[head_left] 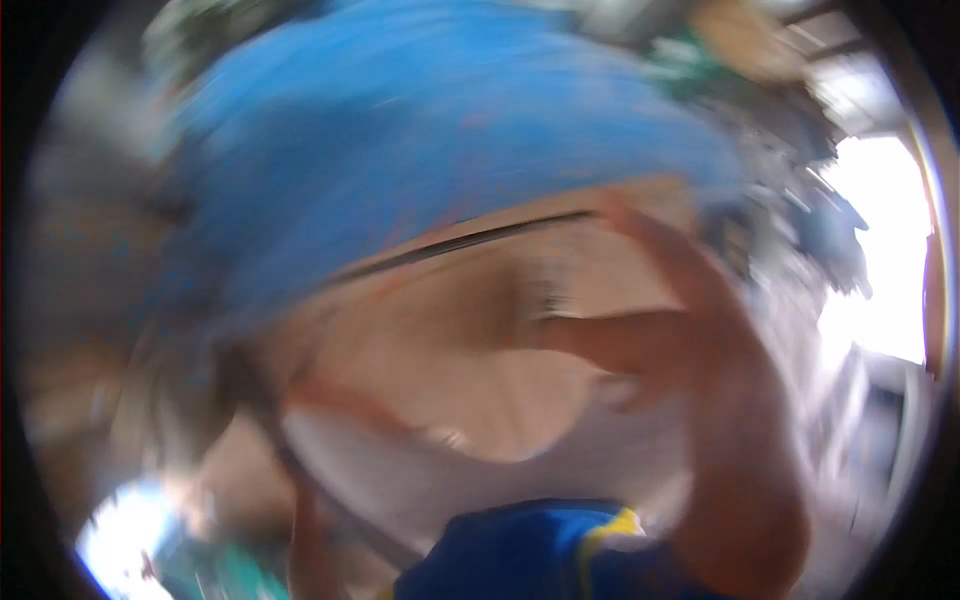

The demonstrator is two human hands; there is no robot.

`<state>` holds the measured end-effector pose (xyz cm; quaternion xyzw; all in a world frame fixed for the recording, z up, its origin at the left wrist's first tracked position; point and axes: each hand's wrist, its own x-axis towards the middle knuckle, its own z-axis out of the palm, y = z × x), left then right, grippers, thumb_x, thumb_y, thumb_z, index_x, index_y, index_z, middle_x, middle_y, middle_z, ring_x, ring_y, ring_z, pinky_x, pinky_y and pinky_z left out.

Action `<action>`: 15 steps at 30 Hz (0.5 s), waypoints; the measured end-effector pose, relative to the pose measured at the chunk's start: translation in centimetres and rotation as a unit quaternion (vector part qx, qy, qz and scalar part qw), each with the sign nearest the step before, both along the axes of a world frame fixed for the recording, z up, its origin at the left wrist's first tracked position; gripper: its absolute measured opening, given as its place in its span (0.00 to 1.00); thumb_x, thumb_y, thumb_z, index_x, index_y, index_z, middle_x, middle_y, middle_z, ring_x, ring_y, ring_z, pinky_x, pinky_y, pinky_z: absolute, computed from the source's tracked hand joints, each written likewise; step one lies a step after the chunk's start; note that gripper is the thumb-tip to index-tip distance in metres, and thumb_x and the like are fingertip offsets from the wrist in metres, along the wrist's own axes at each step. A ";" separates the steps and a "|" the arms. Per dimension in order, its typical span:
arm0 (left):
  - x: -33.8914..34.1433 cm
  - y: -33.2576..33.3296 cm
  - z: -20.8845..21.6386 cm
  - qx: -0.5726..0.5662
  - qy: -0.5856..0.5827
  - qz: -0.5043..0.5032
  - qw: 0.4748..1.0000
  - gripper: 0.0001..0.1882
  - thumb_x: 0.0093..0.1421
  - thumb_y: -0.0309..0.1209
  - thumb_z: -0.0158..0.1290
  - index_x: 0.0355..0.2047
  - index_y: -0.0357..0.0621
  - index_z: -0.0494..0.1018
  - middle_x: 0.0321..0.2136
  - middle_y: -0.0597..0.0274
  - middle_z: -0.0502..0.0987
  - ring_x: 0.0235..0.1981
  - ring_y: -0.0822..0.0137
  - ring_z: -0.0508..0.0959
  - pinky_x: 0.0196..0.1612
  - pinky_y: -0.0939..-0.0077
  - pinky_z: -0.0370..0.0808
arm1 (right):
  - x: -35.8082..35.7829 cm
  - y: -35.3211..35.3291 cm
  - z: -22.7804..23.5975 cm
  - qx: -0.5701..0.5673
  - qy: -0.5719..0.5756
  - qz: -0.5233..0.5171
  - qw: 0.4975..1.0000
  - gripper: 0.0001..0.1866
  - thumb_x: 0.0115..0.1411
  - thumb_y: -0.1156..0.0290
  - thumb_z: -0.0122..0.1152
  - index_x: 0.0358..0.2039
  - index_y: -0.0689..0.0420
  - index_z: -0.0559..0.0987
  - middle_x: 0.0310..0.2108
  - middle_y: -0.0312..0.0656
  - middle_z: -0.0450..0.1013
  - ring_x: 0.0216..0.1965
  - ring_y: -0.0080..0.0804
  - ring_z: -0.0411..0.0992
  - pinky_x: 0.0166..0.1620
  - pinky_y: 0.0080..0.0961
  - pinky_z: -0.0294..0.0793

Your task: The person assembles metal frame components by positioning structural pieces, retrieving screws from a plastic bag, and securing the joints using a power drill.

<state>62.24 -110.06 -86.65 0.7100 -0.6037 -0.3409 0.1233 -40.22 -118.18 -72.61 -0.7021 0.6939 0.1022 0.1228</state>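
Note:
Strong motion blur smears the whole head view. My right arm rises from the lower right, and my right hand [650, 300] reaches over a light brown surface [430, 370]. A long dark strip [470, 240] runs slantwise along the far side of that surface, its right end by the upper fingers. Whether those fingers grip it is too smeared to tell. Low on the left, a blurred forearm stands upright; my left hand [300, 490] is not clear, nor is anything in it. A reddish streak [350, 405] crosses the brown surface nearby.
Beyond the strip spreads a large blue sheet-like surface [450, 110]. Blurred clutter [790, 180] fills the right side beside a bright opening [885, 240]. Blue and yellow clothing [530, 550] shows at the bottom. A green patch [225, 570] lies at lower left.

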 end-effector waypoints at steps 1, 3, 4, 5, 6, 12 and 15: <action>0.3 -0.2 0.1 -0.010 -0.034 -0.012 0.999 0.31 0.62 0.35 0.52 0.62 0.34 0.56 0.50 0.37 0.72 0.52 0.39 0.73 0.55 0.48 0.69 | -0.8 0.5 -0.1 0.007 0.024 -0.017 1.000 0.14 0.60 0.66 0.59 0.45 0.58 0.80 0.43 0.55 0.76 0.44 0.57 0.72 0.48 0.52 0.70; 9.0 5.9 5.2 -0.061 -0.192 0.007 0.979 0.29 0.62 0.32 0.50 0.62 0.36 0.57 0.49 0.37 0.74 0.52 0.39 0.73 0.54 0.46 0.70 | 6.6 -5.6 -4.7 -0.057 0.003 0.154 0.986 0.08 0.61 0.69 0.57 0.38 0.56 0.81 0.36 0.53 0.76 0.42 0.54 0.73 0.48 0.48 0.72; 0.8 1.5 9.9 0.046 -0.193 0.038 0.979 0.33 0.59 0.26 0.49 0.64 0.35 0.54 0.47 0.32 0.75 0.52 0.36 0.74 0.52 0.46 0.72 | 5.5 -2.1 -1.3 -0.062 0.057 0.194 0.977 0.06 0.61 0.70 0.57 0.35 0.55 0.81 0.33 0.52 0.76 0.41 0.52 0.74 0.48 0.46 0.73; 0.6 0.1 11.1 0.093 -0.204 0.064 0.972 0.38 0.58 0.27 0.50 0.67 0.34 0.50 0.44 0.34 0.77 0.47 0.35 0.77 0.49 0.46 0.74 | 4.4 -0.5 -0.4 0.028 0.150 0.079 0.985 0.07 0.55 0.76 0.60 0.35 0.59 0.82 0.37 0.58 0.76 0.46 0.58 0.73 0.53 0.47 0.72; 2.0 1.4 12.9 0.149 -0.224 0.113 0.957 0.42 0.57 0.27 0.52 0.70 0.34 0.47 0.42 0.37 0.79 0.42 0.35 0.79 0.45 0.47 0.76 | 9.0 -3.3 -1.1 0.065 0.149 0.063 0.985 0.07 0.55 0.76 0.60 0.35 0.59 0.82 0.40 0.59 0.76 0.48 0.60 0.73 0.53 0.49 0.71; 3.7 2.2 13.9 0.178 -0.230 0.146 0.946 0.43 0.57 0.26 0.51 0.71 0.37 0.44 0.42 0.31 0.78 0.45 0.34 0.78 0.48 0.45 0.75 | 11.3 -4.3 -0.3 0.041 0.123 0.060 0.990 0.08 0.52 0.78 0.62 0.33 0.60 0.83 0.39 0.58 0.77 0.46 0.59 0.74 0.51 0.48 0.73; 1.9 0.0 14.0 0.208 -0.219 0.143 0.943 0.43 0.57 0.26 0.51 0.71 0.39 0.44 0.44 0.31 0.77 0.46 0.34 0.78 0.48 0.45 0.74 | 7.0 -1.3 -1.8 -0.005 0.184 0.089 0.979 0.07 0.52 0.78 0.61 0.32 0.60 0.84 0.37 0.56 0.78 0.44 0.57 0.76 0.49 0.47 0.74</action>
